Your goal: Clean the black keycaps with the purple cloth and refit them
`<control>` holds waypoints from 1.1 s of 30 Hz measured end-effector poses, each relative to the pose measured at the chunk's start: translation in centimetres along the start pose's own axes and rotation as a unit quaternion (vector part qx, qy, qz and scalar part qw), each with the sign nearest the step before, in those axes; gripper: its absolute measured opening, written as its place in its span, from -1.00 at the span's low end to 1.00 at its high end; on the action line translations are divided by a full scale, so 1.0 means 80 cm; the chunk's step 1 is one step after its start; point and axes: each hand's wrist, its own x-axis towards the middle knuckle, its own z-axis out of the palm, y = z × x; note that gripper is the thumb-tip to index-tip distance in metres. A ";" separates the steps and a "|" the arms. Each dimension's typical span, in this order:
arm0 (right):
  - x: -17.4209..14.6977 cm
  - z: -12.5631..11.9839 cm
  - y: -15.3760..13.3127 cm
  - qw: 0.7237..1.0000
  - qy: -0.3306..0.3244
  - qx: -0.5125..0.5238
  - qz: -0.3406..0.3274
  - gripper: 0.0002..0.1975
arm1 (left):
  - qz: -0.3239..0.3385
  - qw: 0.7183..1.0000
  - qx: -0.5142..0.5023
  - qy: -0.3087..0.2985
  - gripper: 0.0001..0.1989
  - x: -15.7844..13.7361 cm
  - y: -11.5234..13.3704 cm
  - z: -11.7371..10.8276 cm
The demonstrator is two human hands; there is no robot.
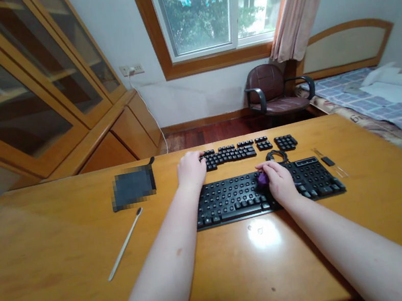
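Observation:
A black keyboard [232, 194] lies on the wooden table, most of its keys stripped of caps; a few caps remain along the bottom row and at the right. My right hand [280, 180] is closed on a soft purple lump [262, 179], pressed against the keyboard right of its middle; whether it is cloth or putty I cannot tell. Past the keyboard's upper left corner, my left hand [191, 169] is at the left end of the loose black keycaps [235, 154]. Its fingers are bent with thumb and forefinger close together; what lies between them is hidden.
Left of my arm lie a dark pouch [133, 186], blurred out, and a thin white brush [126, 244]. A coiled cable [276, 156] sits behind the keyboard. A wire keycap puller [328, 161] is at the right. An armchair [271, 88] stands beyond the table.

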 end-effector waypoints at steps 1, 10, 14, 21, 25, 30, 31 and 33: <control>0.000 0.000 -0.001 1.000 0.000 -0.001 0.001 -0.75 | 0.000 0.999 0.034 -0.016 -0.81 -0.003 -0.001 0.009; -0.001 0.001 -0.002 1.000 -0.006 -0.015 -0.002 -0.73 | 0.095 0.983 0.134 -0.085 -0.77 -0.025 0.002 0.048; 0.000 0.001 0.001 1.000 -0.003 -0.016 0.000 -0.71 | 0.098 0.978 0.142 -0.115 -0.79 -0.025 -0.003 0.050; 0.001 0.002 0.001 1.000 0.002 -0.015 0.000 -0.72 | 0.108 0.981 0.120 -0.108 -0.77 -0.024 -0.001 0.048; 0.001 0.002 0.001 1.000 0.002 -0.012 -0.002 -0.72 | 0.100 0.981 0.128 -0.109 -0.73 -0.024 -0.003 0.052; 0.001 0.002 0.005 1.000 -0.003 -0.012 0.001 -0.72 | 0.100 0.979 0.122 -0.129 -0.76 -0.022 -0.007 0.055; 0.002 0.002 0.006 1.000 -0.003 -0.013 0.001 -0.72 | 0.103 0.978 0.121 -0.131 -0.76 -0.022 -0.007 0.054; 0.001 0.002 0.007 1.000 -0.004 -0.017 0.000 -0.72 | 0.107 0.978 0.118 -0.137 -0.78 -0.021 -0.006 0.053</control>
